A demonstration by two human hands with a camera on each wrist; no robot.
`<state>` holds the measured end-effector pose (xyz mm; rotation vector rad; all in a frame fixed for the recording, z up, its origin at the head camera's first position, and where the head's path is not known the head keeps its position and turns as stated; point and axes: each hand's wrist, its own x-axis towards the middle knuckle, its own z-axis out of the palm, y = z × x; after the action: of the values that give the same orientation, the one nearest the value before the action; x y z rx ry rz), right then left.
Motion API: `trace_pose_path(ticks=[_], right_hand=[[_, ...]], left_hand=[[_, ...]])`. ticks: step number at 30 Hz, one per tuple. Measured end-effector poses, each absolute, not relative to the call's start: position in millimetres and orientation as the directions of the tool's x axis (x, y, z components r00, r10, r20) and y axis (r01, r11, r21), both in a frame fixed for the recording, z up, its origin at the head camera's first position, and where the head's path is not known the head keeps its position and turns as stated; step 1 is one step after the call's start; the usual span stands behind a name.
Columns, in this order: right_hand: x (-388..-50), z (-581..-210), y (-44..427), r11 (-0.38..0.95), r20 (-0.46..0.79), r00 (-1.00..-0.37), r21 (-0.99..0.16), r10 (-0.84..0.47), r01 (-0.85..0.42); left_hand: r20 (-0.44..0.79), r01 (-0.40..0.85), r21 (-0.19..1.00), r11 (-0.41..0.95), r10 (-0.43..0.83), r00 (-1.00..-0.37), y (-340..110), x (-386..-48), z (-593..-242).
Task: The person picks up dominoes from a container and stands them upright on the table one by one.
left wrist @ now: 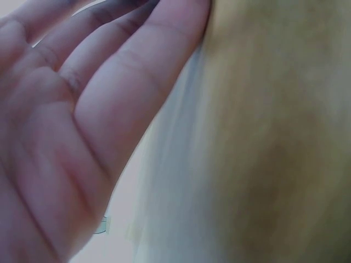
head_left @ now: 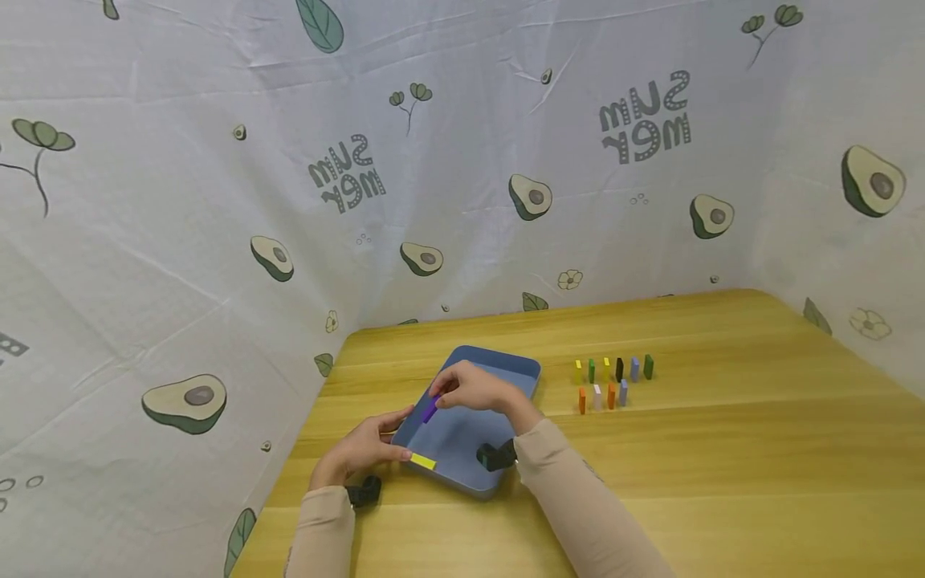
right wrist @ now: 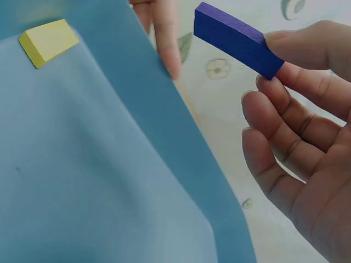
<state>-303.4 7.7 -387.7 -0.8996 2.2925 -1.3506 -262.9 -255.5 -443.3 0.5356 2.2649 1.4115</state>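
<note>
Between its thumb and fingertips my right hand pinches a purple block, tilted above the left part of a blue-grey tray. The right wrist view shows the purple block at the tips of the fingers, clear of the tray wall. My left hand touches the tray's near-left corner, its extended fingers along the left side and its thumb at the near edge. A yellow block lies inside the tray beside that thumb. In the left wrist view, the left fingertips are cut off.
Right of the tray, several small blocks stand upright on the wooden table in two rows. The back row includes a black block; the front row includes an orange block. A patterned cloth hangs behind the table.
</note>
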Motion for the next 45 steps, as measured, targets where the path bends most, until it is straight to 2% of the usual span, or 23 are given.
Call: trace_pose_path(ticks=[9,22,45], right_hand=[[-297,-393,28,0.304,0.083,-0.799,-0.898,-0.596,-0.319],[-288,-380,47,0.218,0.135,-0.814,-0.927,-0.564,-0.305],[-289,-373,75,0.251,0.124,-0.844,-0.923,-0.522,-0.291]], left_hand=[[-0.154,0.103,0.891,0.442,0.508,-0.847,-253,-264,-444],[-0.138,0.127,0.888,0.441,0.52,-0.843,-250,-263,-443],[-0.139,0.141,0.875,0.464,0.518,-0.844,-253,-263,-442]])
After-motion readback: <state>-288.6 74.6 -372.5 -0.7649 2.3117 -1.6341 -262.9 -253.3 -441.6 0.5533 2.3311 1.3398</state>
